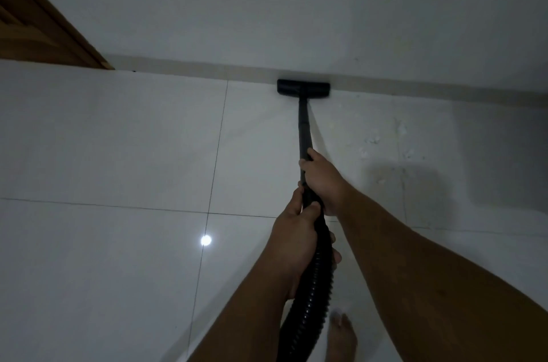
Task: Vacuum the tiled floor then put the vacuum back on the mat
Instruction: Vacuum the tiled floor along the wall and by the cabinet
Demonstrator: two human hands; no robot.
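Note:
A black vacuum wand [304, 127] runs forward from my hands to its flat floor head [303, 88], which lies on the white tiled floor [118, 139] against the pale skirting board. My right hand [321, 180] grips the wand further along. My left hand [295, 231] grips it lower, where the ribbed black hose [312, 296] joins and drops out of view below. The vacuum's body and the mat are not in view.
A white wall [296, 5] stands straight ahead. A brown wooden door frame [44, 29] is at the far left. Small white scraps [401, 130] lie on the tiles to the right of the wand. My bare foot [341, 335] is at the bottom.

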